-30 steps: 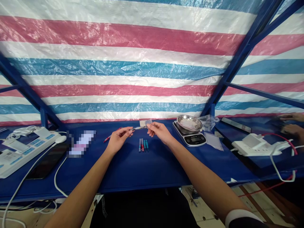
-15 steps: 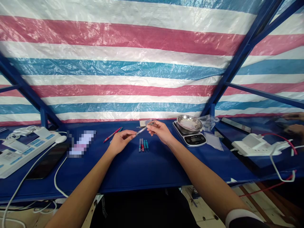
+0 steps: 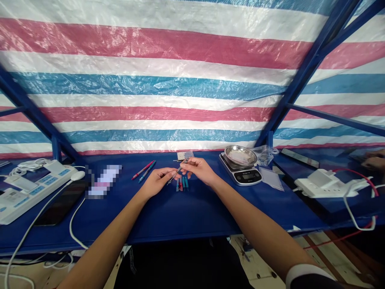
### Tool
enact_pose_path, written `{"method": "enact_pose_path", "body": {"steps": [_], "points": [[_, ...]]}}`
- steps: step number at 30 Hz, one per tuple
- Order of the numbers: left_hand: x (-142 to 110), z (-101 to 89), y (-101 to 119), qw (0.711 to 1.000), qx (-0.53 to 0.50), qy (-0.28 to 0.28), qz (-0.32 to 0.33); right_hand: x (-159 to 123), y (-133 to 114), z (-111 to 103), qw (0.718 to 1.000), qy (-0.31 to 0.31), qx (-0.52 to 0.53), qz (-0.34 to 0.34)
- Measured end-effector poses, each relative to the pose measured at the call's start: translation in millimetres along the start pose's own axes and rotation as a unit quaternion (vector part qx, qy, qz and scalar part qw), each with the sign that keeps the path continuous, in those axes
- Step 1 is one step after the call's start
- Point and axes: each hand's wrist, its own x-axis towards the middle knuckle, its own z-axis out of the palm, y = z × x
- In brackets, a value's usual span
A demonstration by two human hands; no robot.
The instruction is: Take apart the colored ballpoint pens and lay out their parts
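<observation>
A slim pen (image 3: 171, 178) slants between my two hands above the table, its dark narrow end pointing down and toward the left. My left hand (image 3: 154, 182) pinches its lower part between thumb and fingers. Near the upper end, the fingers of my right hand (image 3: 201, 170) are closed on it. Just beneath lie several short pen pieces (image 3: 184, 184) in a row, clear, red and teal, partly covered by my fingers. To the left of my left hand, a red pen (image 3: 142, 170) and a teal pen (image 3: 147, 171) rest side by side.
A digital scale (image 3: 247, 177) with a metal bowl (image 3: 240, 155) stands right of my right hand, beside clear plastic bags (image 3: 271, 179). Left are a power strip (image 3: 39, 188), a dark phone (image 3: 61, 204) and cables. A small packet (image 3: 184, 155) lies behind my hands. Another person's hand (image 3: 374, 160) shows far right.
Both hands have come closer together and slightly lower. The pen has turned steeper and now shows a dark narrow end. The teal pen at left is less covered by my left hand.
</observation>
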Motion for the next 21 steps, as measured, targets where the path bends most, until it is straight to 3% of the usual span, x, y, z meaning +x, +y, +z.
{"method": "enact_pose_path", "body": {"steps": [6, 11, 16, 21], "points": [[0, -0.1, -7, 0.996, -0.082, 0.011, -0.018, 0, 3, 7, 0.999, 0.022, -0.021, -0.026], [1, -0.8, -7, 0.996, -0.074, 0.039, -0.01, 0, 4, 14, 0.997, 0.061, -0.033, -0.026], [4, -6.2, -8, 0.994, -0.069, 0.087, 0.002, 4, 5, 8, 0.998, 0.063, 0.007, -0.025], [9, -12.1, -17, 0.985, -0.047, 0.161, 0.045, 5, 8, 2, 0.997, 0.077, -0.025, -0.013]]}}
